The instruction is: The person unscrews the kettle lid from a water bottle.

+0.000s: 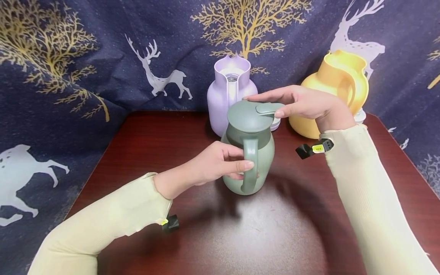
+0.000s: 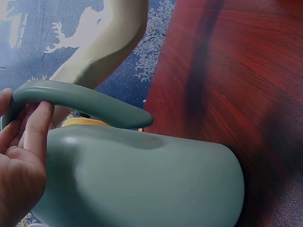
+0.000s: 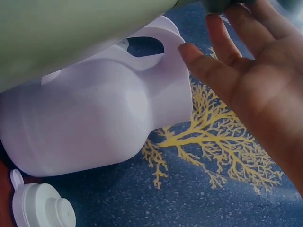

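Observation:
A green thermos jug stands upright in the middle of the table, its handle facing me. My left hand grips the handle, thumb across the near side and fingers passing behind it. The left wrist view has the handle between thumb and fingers beside the jug's body. On top sits the round green lid with a raised tab. My right hand spans the lid's right side, thumb at the tab and fingertips at the far edge. In the right wrist view the fingertips meet the lid near the top.
Behind the green jug stands a lidless purple jug, its lid on the table beside it. A yellow jug is at the back right, behind my right hand. A dark patterned cloth hangs beyond the wooden table.

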Available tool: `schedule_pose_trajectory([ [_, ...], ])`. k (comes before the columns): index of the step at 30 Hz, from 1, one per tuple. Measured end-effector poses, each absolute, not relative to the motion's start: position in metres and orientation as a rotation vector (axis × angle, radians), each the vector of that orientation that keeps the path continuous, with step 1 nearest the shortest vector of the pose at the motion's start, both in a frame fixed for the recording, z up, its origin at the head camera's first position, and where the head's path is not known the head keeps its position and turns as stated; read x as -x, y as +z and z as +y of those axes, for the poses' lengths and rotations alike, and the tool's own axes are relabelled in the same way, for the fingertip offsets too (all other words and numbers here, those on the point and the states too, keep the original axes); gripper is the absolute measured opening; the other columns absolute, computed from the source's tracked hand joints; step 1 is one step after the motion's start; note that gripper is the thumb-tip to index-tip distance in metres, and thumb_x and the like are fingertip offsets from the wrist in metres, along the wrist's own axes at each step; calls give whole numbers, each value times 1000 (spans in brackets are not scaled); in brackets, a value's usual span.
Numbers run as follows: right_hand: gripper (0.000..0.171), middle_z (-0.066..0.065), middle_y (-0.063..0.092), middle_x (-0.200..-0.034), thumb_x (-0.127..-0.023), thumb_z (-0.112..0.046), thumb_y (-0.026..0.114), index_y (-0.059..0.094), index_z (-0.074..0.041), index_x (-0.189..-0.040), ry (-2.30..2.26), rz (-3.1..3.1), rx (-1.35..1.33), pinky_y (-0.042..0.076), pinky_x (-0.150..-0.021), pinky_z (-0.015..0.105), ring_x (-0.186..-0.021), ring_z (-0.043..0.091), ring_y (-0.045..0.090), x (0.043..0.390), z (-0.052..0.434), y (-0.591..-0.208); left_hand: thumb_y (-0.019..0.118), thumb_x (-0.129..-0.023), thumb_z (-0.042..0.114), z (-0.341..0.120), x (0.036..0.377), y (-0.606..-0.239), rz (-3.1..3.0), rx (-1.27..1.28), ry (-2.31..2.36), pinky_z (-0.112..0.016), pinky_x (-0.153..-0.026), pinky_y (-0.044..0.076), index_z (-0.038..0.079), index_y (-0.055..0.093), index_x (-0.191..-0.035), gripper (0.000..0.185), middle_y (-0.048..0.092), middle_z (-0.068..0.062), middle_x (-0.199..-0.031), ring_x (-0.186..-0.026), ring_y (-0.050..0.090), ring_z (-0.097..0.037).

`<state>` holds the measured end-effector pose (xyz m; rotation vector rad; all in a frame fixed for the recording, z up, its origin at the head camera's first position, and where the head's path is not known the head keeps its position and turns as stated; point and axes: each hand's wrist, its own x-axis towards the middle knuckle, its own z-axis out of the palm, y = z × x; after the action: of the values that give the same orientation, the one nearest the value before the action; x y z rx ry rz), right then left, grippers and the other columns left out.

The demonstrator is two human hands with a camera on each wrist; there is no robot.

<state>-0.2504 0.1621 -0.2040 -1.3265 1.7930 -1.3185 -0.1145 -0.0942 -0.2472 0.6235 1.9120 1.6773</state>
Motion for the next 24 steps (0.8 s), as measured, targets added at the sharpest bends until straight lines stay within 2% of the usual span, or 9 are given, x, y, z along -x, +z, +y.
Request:
schedule_pose_trajectory([
  [5, 57, -7, 51, -150, -98, -11, 59, 38, -12, -152, -1355, 1716, 1397, 41, -110, 20, -136, 6, 48, 251, 164, -210, 60, -94, 4, -92, 114, -247, 1899, -625, 1682, -42, -85, 60, -11, 64, -120, 30, 72, -26, -106, -90, 71, -7],
  [9, 68, -4, 42, -156, -95, -26, 65, 34, -11, -154, -1521, 1832, 1352, 34, -113, 18, -143, 8, 38, 236, 160, -211, 61, -94, 5, -92, 114, -248, 1911, -624, 1690, -42, -85, 60, -10, 65, -119, 30, 73, -24, -106, -90, 73, -11],
  [10, 69, -2, 41, -156, -95, -29, 66, 34, -12, -154, -1547, 1922, 1304, 35, -112, 18, -141, 8, 41, 229, 158, -208, 61, -94, 5, -92, 113, -248, 1915, -621, 1693, -42, -85, 60, -10, 65, -119, 29, 73, -24, -105, -90, 73, -11],
  [15, 76, 9, 47, -152, -85, -45, 74, 45, -12, -148, -1326, 2705, 1104, 36, -115, 38, -138, 22, 43, 187, 145, -199, 61, -93, 4, -92, 112, -248, 1924, -607, 1709, -43, -85, 60, -10, 65, -119, 30, 73, -24, -105, -88, 72, -10],
  [18, 85, 15, 51, -148, -76, -43, 84, 49, -7, -144, -1122, 3037, 1064, 31, -117, 49, -138, 33, 41, 166, 133, -199, 61, -94, 5, -92, 112, -248, 1926, -621, 1704, -42, -85, 60, -10, 65, -119, 29, 73, -24, -105, -89, 71, -7],
  [21, 88, 17, 55, -143, -70, -34, 89, 49, -5, -144, -1083, 3121, 988, 32, -116, 49, -136, 34, 41, 154, 122, -204, 61, -94, 5, -93, 112, -248, 1934, -633, 1699, -42, -85, 60, -10, 65, -118, 29, 74, -24, -104, -89, 71, -7],
  [24, 89, 16, 57, -140, -69, -35, 90, 50, -5, -143, -1116, 3121, 927, 33, -115, 48, -136, 32, 42, 149, 114, -209, 60, -94, 5, -93, 112, -248, 1924, -627, 1702, -43, -85, 60, -10, 65, -119, 29, 72, -26, -106, -91, 72, -8],
])
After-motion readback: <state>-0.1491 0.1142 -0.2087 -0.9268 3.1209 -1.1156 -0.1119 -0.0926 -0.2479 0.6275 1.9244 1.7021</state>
